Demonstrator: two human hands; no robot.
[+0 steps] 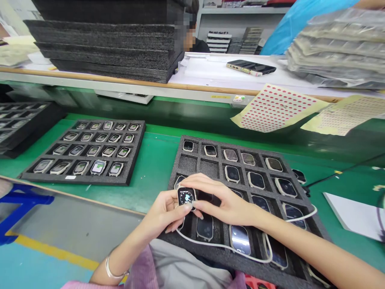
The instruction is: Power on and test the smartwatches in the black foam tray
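Note:
A smartwatch case (185,196) without a strap, its dark screen lit with a dial, is pinched between both hands above the near left part of a black foam tray (207,169). My left hand (165,210) is closed round its lower left, thumb on the front edge. My right hand (221,198) reaches over the top, with fingers on the upper edge and thumb at the lower right corner. A white cable (207,242) comes out below the hands and loops across the tray; whether it joins the watch is hidden. More watch cases (232,174) sit in the tray's compartments.
Left on the green bench stands another foam tray (130,172) of watches; more trays (18,132) are stacked beyond it. The shelf above bears black foam sheets (111,48), a phone (251,67) and plastic trays (339,52). Dotted sticker sheets (276,107) hang down. A person sits behind.

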